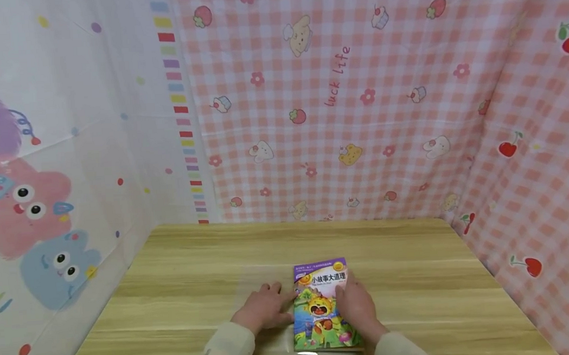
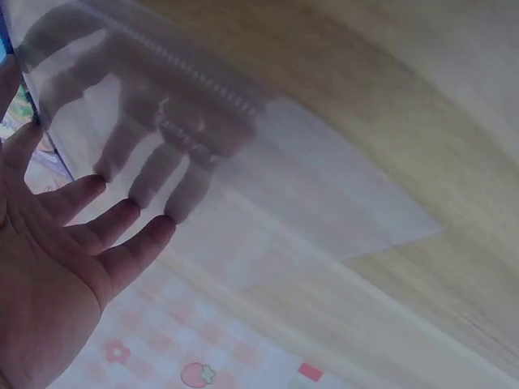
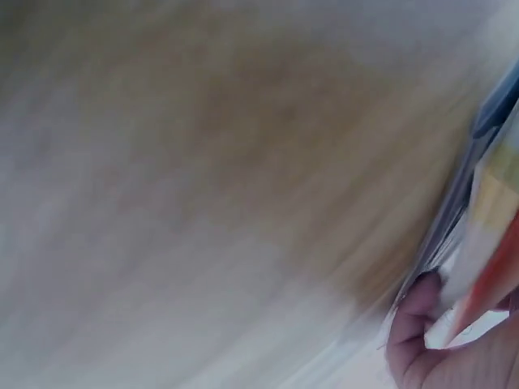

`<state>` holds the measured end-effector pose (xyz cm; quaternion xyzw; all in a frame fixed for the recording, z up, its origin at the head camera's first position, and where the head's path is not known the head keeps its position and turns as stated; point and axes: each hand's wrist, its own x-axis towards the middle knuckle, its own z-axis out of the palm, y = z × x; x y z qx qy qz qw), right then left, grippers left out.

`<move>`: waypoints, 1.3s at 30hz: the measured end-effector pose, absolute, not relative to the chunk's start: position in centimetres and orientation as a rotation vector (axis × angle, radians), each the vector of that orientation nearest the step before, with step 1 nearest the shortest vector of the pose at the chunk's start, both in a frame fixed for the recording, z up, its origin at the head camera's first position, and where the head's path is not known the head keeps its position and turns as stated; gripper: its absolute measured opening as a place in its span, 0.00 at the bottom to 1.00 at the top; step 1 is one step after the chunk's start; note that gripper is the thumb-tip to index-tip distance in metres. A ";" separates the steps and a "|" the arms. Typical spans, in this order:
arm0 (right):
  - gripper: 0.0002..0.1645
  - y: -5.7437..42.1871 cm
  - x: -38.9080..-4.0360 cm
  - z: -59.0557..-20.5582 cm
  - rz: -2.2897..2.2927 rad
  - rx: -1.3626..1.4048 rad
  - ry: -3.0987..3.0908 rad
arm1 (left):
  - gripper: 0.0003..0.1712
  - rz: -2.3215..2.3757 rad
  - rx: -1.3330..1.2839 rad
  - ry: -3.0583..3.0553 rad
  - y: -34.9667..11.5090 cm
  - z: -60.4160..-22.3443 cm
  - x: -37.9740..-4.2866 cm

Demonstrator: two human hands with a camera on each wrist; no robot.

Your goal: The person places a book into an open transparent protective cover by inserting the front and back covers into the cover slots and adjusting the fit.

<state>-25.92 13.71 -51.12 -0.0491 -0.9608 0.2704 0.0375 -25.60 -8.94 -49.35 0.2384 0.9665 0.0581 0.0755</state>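
Observation:
A children's book with a purple, green and blue cartoon cover lies in front of me, its cover facing up. Along its right side my right hand holds the book, thumb on top of the cover. The right wrist view shows fingers curled at the edge of the book's pages. Clear plastic film with a stitched-looking seam extends from the book's left side over the table. My left hand rests on this film with fingers spread, its fingertips touching the film and the thumb side close to the book's left edge.
The wood-grain table extends on both sides of the book and behind it. Pink checked cloth hangs along the back and right, and a white cloth with cartoon figures hangs on the left.

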 end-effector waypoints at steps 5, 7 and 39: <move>0.37 13.7 -25.6 -50.4 0.694 -0.163 -2.938 | 0.38 0.194 0.675 2.869 -8.6 -49.0 -25.6; 0.34 13.8 -25.6 -50.1 0.698 -0.141 -2.901 | 0.38 0.208 0.661 2.862 -8.6 -48.9 -25.7; 0.28 11.4 -25.8 -48.5 1.649 0.440 -2.415 | 0.33 0.514 0.582 2.947 -10.9 -49.4 -26.4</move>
